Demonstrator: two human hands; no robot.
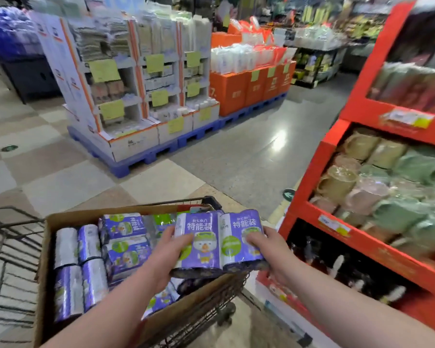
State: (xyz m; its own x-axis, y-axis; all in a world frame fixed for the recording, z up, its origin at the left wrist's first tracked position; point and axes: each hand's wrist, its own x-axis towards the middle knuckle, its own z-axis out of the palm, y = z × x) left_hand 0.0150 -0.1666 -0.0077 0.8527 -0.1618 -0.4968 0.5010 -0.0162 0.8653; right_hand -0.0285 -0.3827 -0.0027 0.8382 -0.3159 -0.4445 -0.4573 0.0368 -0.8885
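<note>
A purple twin pack (219, 237) is gripped at both ends, the left hand (172, 249) curled round one side and the right hand (269, 247) round the other. It is held just above the right edge of the cardboard box (86, 215), which sits in the wire cart (211, 305) and is filled with like packs. Unloading appears to be in hand. Next, a swing rightward to the red shelf (312, 172) is probably called for, and a free gap must be found there.
</note>
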